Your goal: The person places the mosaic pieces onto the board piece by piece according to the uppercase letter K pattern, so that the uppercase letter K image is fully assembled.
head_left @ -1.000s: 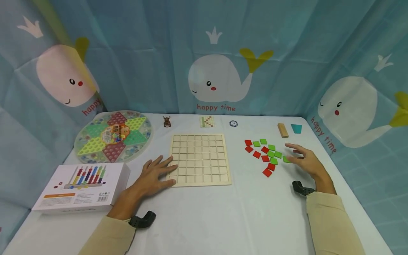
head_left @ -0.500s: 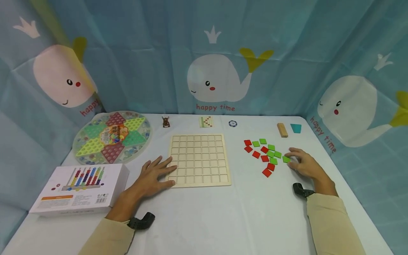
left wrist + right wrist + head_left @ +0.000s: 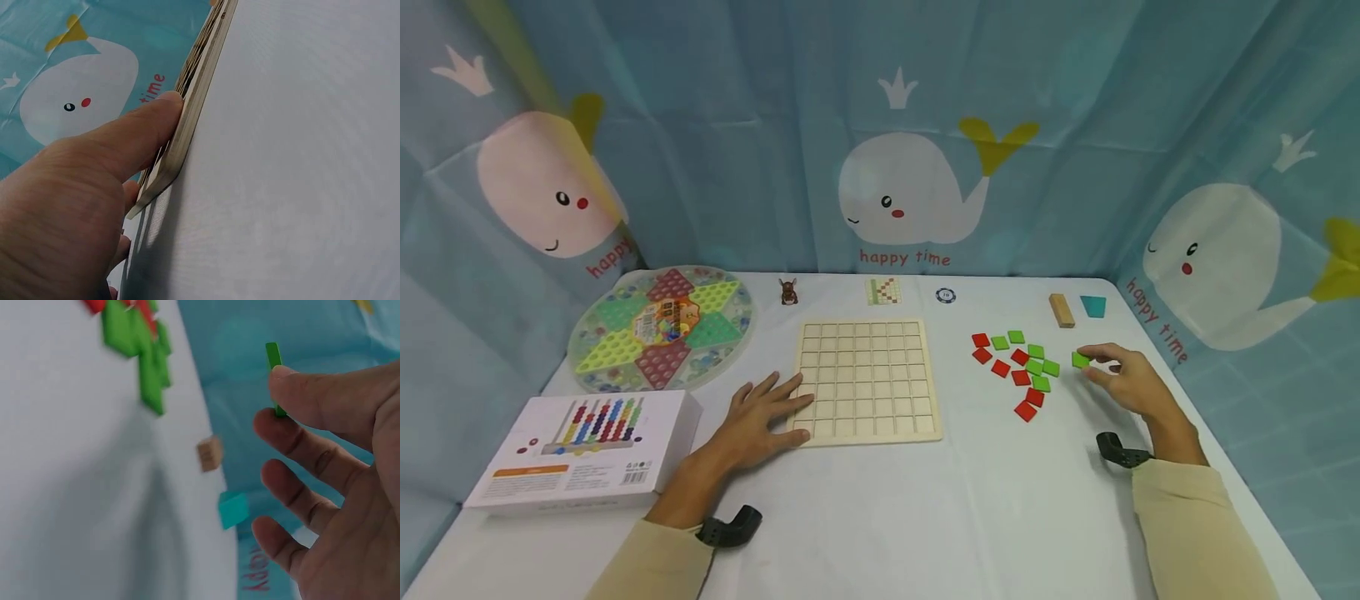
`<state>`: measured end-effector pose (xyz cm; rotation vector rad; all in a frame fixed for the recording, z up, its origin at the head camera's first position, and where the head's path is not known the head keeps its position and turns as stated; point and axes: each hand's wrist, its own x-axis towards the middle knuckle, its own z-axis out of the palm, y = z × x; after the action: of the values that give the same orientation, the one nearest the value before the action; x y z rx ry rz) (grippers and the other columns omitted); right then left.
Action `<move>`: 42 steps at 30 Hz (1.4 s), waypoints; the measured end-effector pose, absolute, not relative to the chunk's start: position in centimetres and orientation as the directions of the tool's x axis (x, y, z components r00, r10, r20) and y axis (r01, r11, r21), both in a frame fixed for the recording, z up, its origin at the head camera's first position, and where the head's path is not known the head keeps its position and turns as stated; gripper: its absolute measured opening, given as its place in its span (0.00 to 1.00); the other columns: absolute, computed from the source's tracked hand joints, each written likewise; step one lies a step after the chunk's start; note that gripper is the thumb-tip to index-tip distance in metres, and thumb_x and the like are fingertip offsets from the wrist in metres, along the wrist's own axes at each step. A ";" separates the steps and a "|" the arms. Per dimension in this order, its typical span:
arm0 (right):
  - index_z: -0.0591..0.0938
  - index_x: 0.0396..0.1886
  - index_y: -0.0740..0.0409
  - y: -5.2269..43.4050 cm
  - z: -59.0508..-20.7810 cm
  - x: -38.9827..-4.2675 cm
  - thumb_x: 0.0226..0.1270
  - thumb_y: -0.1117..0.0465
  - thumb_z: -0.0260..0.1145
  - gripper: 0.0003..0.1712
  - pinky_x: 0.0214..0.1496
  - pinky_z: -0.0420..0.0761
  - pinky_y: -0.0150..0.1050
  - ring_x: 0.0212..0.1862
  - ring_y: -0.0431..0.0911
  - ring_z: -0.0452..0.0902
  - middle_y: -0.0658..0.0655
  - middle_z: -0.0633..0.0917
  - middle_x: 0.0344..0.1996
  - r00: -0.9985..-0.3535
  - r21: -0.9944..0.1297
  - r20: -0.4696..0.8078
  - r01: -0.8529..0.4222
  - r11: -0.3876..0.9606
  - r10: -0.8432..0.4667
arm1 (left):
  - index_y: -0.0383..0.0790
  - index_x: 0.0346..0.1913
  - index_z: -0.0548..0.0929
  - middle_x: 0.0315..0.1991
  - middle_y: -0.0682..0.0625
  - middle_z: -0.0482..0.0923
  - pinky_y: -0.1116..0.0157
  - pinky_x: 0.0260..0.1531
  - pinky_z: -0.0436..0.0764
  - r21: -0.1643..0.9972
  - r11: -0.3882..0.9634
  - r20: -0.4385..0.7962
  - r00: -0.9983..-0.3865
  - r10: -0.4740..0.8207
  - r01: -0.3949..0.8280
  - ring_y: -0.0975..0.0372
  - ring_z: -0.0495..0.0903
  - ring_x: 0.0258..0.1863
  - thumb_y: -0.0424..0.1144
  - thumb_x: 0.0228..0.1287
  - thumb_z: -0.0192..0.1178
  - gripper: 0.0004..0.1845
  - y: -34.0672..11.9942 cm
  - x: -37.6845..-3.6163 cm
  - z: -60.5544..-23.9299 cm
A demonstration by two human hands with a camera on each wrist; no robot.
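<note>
While the right hand [image 3: 1131, 385] pinches a green tile [image 3: 1080, 359] between thumb and forefinger, lifted just off the worktop [image 3: 925, 508], its other fingers hang loosely curled; in the right wrist view the tile [image 3: 274, 369] shows edge-on and its face cannot be made out. At nine o'clock from that hand, near it, lies a loose cluster of red and green tiles [image 3: 1021, 369], some touching. At twelve o'clock, near the far edge, sit a small wooden block [image 3: 1062, 309] and a teal piece [image 3: 1093, 306], just beside each other. The left hand [image 3: 758, 421] rests flat with fingers spread, its fingertips on the near-left corner of the wooden grid board [image 3: 867, 379], thumb pressed against the board's edge; every visible cell of the board is bare. At ten o'clock from the left hand lies a round Chinese-checkers board [image 3: 658, 325], its marbles too small to count. At nine o'clock lies a white box [image 3: 580, 450], closed, so its contents are hidden.
</note>
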<state>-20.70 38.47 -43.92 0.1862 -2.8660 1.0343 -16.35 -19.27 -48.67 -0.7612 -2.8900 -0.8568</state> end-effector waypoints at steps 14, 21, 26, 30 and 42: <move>0.80 0.56 0.65 32.4 -34.8 -18.8 0.63 0.68 0.68 0.21 0.53 0.64 0.69 0.54 0.53 0.69 0.66 0.79 0.51 -0.913 -0.592 0.336 -0.397 0.701 -0.233 | 0.46 0.63 0.78 0.71 0.47 0.61 0.38 0.63 0.40 0.512 0.725 0.157 -0.881 0.447 0.460 0.42 0.50 0.71 0.57 0.56 0.67 0.33 -19.2 -16.3 -48.6; 0.81 0.55 0.65 29.2 -32.6 -18.5 0.60 0.72 0.69 0.22 0.53 0.64 0.69 0.53 0.38 0.67 0.64 0.79 0.53 -0.871 -0.605 0.399 -0.486 0.631 -0.288 | 0.45 0.62 0.79 0.71 0.45 0.62 0.37 0.62 0.41 0.514 0.719 0.176 -0.878 0.444 0.467 0.40 0.51 0.70 0.56 0.56 0.67 0.32 -19.1 -16.3 -48.7; 0.81 0.55 0.64 26.7 -32.0 -18.7 0.61 0.70 0.68 0.21 0.53 0.69 0.63 0.54 0.50 0.69 0.61 0.80 0.50 -0.856 -0.622 0.403 -0.516 0.589 -0.325 | 0.46 0.63 0.79 0.71 0.47 0.61 0.39 0.63 0.40 0.513 0.730 0.152 -0.885 0.440 0.451 0.42 0.50 0.71 0.56 0.56 0.67 0.32 -19.2 -16.3 -48.8; 0.81 0.55 0.65 24.8 -32.3 -19.5 0.62 0.70 0.68 0.20 0.57 0.66 0.64 0.55 0.54 0.70 0.60 0.81 0.49 -0.849 -0.648 0.410 -0.528 0.549 -0.334 | 0.46 0.63 0.78 0.71 0.47 0.61 0.39 0.63 0.40 0.507 0.733 0.154 -0.884 0.441 0.454 0.42 0.50 0.71 0.56 0.57 0.67 0.33 -19.3 -16.3 -48.8; 0.81 0.54 0.66 18.0 -34.9 -22.4 0.62 0.69 0.68 0.20 0.55 0.62 0.57 0.49 0.52 0.70 0.60 0.81 0.48 -0.827 -0.718 0.419 -0.555 0.421 -0.375 | 0.45 0.64 0.78 0.72 0.46 0.60 0.38 0.63 0.40 0.507 0.728 0.150 -0.879 0.453 0.462 0.42 0.50 0.71 0.56 0.57 0.66 0.33 -19.4 -16.3 -48.9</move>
<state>-22.38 18.00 -34.95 0.8223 -2.4785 1.3645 -16.35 -19.35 -48.85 -0.7692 -2.9056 -0.8591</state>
